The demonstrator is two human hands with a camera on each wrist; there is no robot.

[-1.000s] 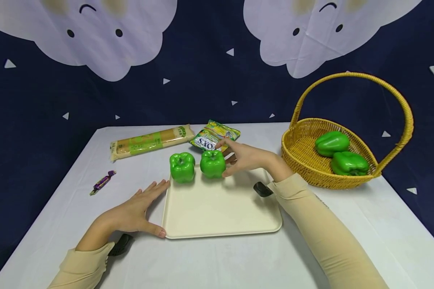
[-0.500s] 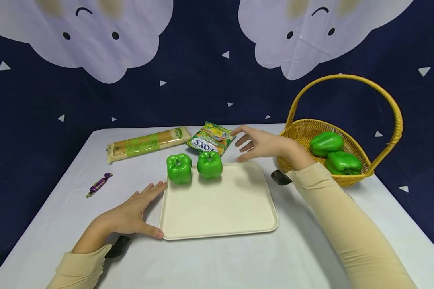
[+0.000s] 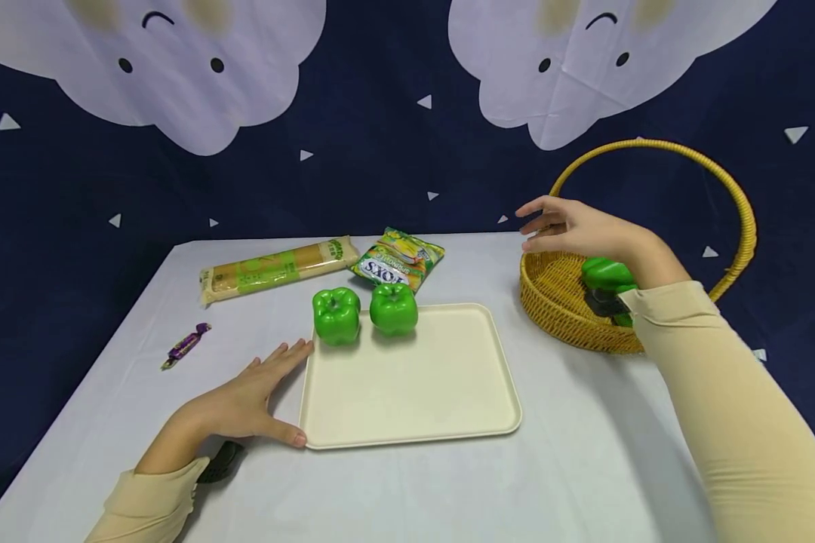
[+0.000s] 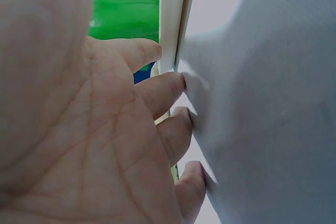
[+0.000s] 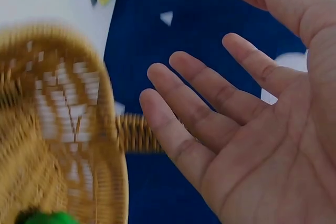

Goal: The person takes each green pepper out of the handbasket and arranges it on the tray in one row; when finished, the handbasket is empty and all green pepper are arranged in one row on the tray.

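Observation:
My left hand (image 3: pixel 244 400) rests at the left edge of a cream tray (image 3: pixel 414 392), fingers spread, thumb at the near corner. In the left wrist view, its fingertips (image 4: pixel 181 80) touch the white tabletop beside the tray rim (image 4: pixel 170 24). Two green bell peppers (image 3: pixel 336 317) stand side by side at the tray's far left. Above the far left side of a wicker basket (image 3: pixel 550 309) hovers my right hand (image 3: pixel 584 226), holding nothing, fingers loosely extended. Green peppers (image 3: pixel 604 273) lie inside the basket, partly hidden by the right wrist and its black camera.
Behind the tray lie a long noodle-like packet (image 3: pixel 278 268) and a green-yellow snack bag (image 3: pixel 399 258). A purple wrapped candy (image 3: pixel 186 347) is on the left. The tall basket handle (image 3: pixel 740 204) arches up at the right. A dark blue cloth (image 3: pixel 373 173) hangs behind the table.
My right hand has moved right and up, from beside the right-hand pepper on the tray to above the basket. Both tray peppers and my left hand stay in place.

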